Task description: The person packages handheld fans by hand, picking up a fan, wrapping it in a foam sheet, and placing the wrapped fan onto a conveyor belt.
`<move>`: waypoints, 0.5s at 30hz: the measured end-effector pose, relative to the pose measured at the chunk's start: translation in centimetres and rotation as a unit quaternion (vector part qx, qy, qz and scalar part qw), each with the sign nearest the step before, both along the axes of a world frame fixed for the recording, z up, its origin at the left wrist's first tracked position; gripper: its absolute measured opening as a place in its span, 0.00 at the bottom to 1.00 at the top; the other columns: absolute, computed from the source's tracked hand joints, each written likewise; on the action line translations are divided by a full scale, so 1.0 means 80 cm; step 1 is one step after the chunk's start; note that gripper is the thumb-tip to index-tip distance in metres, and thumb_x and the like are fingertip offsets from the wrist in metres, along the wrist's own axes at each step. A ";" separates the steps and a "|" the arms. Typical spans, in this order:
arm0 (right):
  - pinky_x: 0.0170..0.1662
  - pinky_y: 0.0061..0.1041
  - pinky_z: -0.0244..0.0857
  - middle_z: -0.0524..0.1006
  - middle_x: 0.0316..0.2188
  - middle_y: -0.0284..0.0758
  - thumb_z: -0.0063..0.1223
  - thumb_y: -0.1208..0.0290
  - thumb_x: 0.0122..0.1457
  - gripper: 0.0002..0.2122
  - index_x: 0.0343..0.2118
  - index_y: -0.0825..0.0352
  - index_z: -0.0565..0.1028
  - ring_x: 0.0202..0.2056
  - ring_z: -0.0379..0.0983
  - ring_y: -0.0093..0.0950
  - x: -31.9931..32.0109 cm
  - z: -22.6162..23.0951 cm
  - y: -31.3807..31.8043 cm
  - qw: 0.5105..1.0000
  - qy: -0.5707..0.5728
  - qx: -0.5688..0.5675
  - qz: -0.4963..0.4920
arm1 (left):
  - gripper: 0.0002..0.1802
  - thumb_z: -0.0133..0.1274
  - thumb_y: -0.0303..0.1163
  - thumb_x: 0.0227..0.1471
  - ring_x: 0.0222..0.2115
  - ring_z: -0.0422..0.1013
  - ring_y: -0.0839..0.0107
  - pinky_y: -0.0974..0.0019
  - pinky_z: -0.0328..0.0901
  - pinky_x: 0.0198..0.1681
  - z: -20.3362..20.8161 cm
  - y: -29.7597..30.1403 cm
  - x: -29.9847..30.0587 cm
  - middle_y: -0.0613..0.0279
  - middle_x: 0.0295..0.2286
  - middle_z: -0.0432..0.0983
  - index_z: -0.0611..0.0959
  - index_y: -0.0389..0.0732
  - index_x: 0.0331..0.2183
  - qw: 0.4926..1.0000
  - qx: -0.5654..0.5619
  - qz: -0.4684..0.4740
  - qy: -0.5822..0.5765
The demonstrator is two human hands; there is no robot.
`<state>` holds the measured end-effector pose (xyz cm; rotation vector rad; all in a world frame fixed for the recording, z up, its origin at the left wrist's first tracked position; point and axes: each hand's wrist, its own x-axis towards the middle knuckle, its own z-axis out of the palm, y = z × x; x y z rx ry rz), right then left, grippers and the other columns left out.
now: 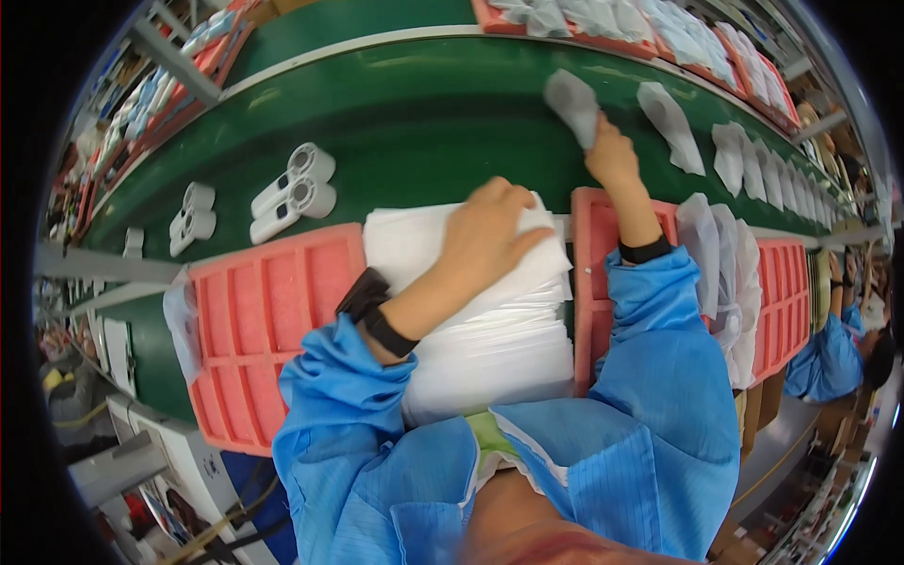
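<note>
"Two hands out over the line: your right hand (614, 158) grips a white-wrapped item (571, 102) over the green belt (414, 132), while your left hand (482, 231) lies open, fingers spread, on the white sheet stack (490, 363). What's the danger?"

"That wrapped item could slip: you seem to have it by one end, and slick wrapping would let it slide. Blur hides the exact grip, to be fair."

"And the stack?"

"Uneven edges! A careless sweep of your left hand could fan its top layers onto the belt. Your right sleeve (650, 311) could snag the pink tray (595, 273) beneath it, too."

"Now the surroundings!"

"Smooth green surface, bare white units (273, 218) at left, wrapped pieces (727, 155) lined up at right. Beyond: loaded trays (490, 17), a metal post (179, 61), another worker's blue sleeve (829, 358)."
</note>
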<state>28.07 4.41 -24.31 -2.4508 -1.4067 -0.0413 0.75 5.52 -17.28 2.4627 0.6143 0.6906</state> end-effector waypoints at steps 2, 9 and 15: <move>0.45 0.39 0.69 0.74 0.48 0.43 0.58 0.70 0.50 0.24 0.52 0.65 0.68 0.46 0.72 0.43 -0.014 0.008 0.001 0.980 -0.169 0.104 -0.010 | 0.18 0.64 0.39 0.42 0.34 0.72 0.58 0.60 0.68 0.33 -0.014 -0.006 0.001 0.57 0.32 0.72 0.78 0.40 0.34 0.999 0.019 0.009 0.048; 0.45 0.25 0.69 0.73 0.50 0.39 0.61 0.70 0.51 0.26 0.54 0.66 0.68 0.47 0.73 0.31 -0.186 0.101 0.067 0.865 0.309 0.128 0.374 | 0.18 0.62 0.39 0.41 0.37 0.72 0.56 0.57 0.68 0.36 -0.052 -0.003 0.000 0.54 0.34 0.74 0.78 0.40 0.33 0.996 0.072 0.001 0.048; 0.47 0.32 0.68 0.75 0.46 0.41 0.68 0.60 0.43 0.33 0.52 0.67 0.69 0.45 0.74 0.35 -0.323 0.051 0.191 0.834 0.235 0.005 0.500 | 0.14 0.59 0.34 0.42 0.38 0.72 0.53 0.54 0.68 0.37 -0.088 0.000 0.004 0.54 0.35 0.76 0.79 0.40 0.33 0.995 0.090 -0.007 -0.043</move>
